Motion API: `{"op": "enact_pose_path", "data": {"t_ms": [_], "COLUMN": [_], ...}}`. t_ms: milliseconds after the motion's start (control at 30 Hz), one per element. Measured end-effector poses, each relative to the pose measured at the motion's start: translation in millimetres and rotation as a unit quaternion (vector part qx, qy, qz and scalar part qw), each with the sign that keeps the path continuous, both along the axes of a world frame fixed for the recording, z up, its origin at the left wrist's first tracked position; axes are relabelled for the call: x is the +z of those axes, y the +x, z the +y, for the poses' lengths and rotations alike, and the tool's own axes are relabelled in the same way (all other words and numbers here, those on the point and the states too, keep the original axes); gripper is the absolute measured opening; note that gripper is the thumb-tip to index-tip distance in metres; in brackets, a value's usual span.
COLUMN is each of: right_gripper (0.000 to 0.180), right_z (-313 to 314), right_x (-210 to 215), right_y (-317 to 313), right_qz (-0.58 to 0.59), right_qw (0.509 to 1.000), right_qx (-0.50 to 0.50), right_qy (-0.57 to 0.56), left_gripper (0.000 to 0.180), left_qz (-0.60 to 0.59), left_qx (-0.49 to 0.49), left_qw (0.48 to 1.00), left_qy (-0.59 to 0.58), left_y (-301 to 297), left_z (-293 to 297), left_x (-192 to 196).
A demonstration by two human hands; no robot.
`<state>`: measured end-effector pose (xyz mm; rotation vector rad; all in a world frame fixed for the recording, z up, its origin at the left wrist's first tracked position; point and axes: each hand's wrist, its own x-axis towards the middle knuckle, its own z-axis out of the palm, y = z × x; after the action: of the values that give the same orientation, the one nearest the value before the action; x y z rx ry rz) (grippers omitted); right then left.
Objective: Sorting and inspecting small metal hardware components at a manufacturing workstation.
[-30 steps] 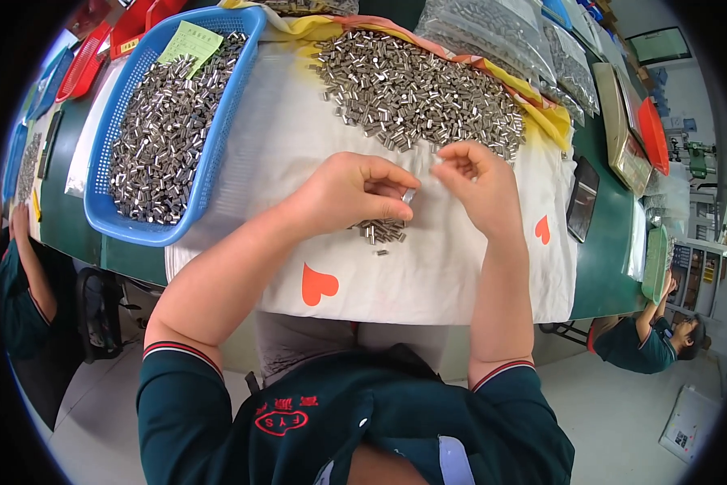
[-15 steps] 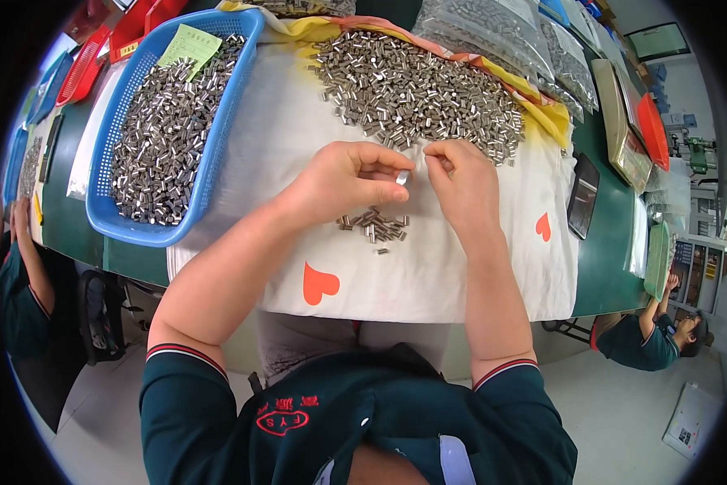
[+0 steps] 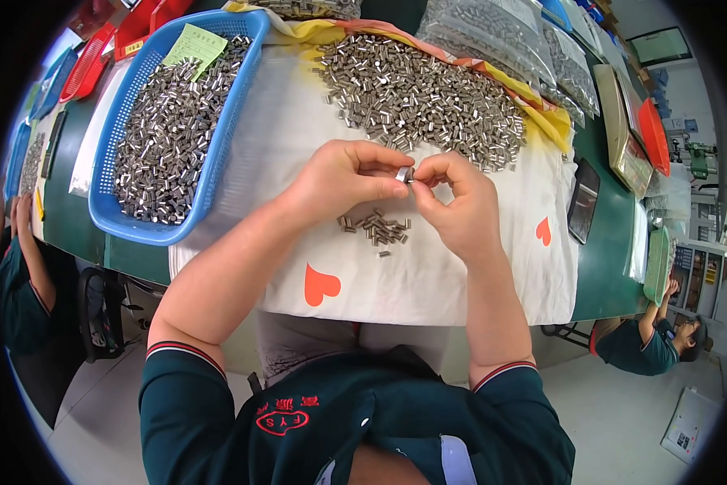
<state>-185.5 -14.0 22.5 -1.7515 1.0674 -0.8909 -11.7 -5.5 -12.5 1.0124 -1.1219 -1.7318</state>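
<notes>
In front of my chest, my left hand [image 3: 335,178] pinches a small shiny metal piece [image 3: 402,174] between thumb and fingers; it looks round and ring-like. My right hand [image 3: 460,198] is closed, its thumb and forefinger meeting the right side of that piece. A tiny dark bit shows at the right fingertips, too small to name. Just below my hands, several short metal cylinders [image 3: 377,228] lie in a small loose group on the white cloth [image 3: 412,283]. Beyond my hands spreads a large heap of similar metal cylinders [image 3: 428,93].
At the left stands a blue plastic basket [image 3: 210,190] full of metal cylinders, with a green paper slip [image 3: 195,48] on top. Bagged metal parts [image 3: 493,40] lie at the back right. A dark phone-like slab [image 3: 583,200] rests by the cloth's right edge. Other people sit at both sides.
My right hand has moved slightly down and left, away from the heap, and its fingertips now meet the piece in my left hand. The left hand has barely moved.
</notes>
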Motion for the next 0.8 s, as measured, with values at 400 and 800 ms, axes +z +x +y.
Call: {"op": "enact_pose_path", "data": {"t_ms": [400, 800], "right_gripper": [0.010, 0.011], "right_z": [-8, -34], "right_x": [3, -40], "right_y": [-12, 1], "right_qz": [0.023, 0.215], "right_qw": [0.998, 0.955], "right_qx": [0.048, -0.077], "right_qy": [0.020, -0.189], "left_gripper": [0.033, 0.033], "left_qz": [0.018, -0.099], "left_qx": [-0.030, -0.115], "left_qw": [0.999, 0.986], "left_qy": [0.023, -0.061], "left_y": [0, -6], "left_z": [1, 10], "left_x": [4, 11]}}
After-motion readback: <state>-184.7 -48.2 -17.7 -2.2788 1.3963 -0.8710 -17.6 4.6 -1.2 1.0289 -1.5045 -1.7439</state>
